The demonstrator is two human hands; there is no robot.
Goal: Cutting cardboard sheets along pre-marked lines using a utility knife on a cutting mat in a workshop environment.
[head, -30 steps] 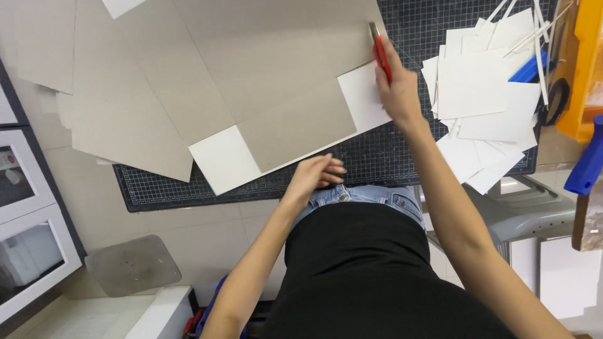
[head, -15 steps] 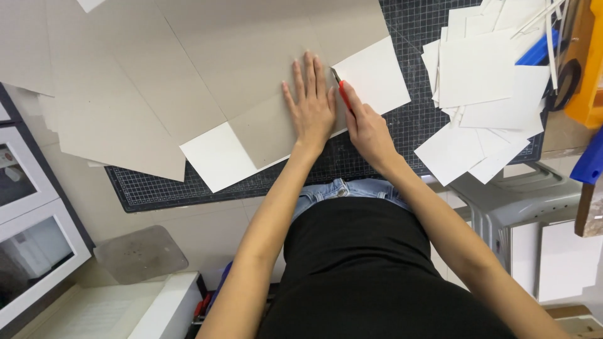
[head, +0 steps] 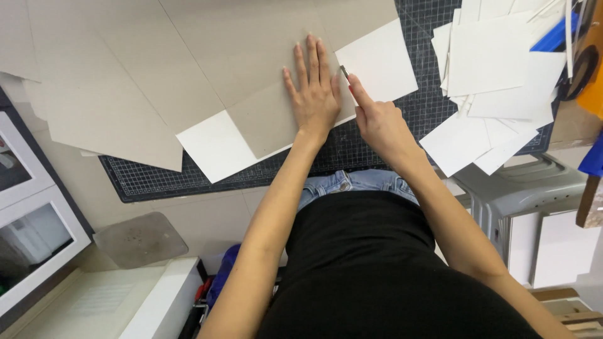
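Left hand [head: 312,94] flat and open, fingers spread, pressing on the grey cardboard sheet [head: 239,69] at 12 o'clock from the body. Right hand [head: 375,122] just beside it at 1 o'clock, closed around a small cutter [head: 344,71], index finger stretched along it, blade tip at the cardboard's edge. White square [head: 380,59] lying just beyond the blade at 1 o'clock; another white square [head: 213,145] at 10 o'clock. All resting on a dark gridded cutting mat [head: 157,179] on the bench. Loose pile of white sheets [head: 496,69] at 2 o'clock, well apart from both hands.
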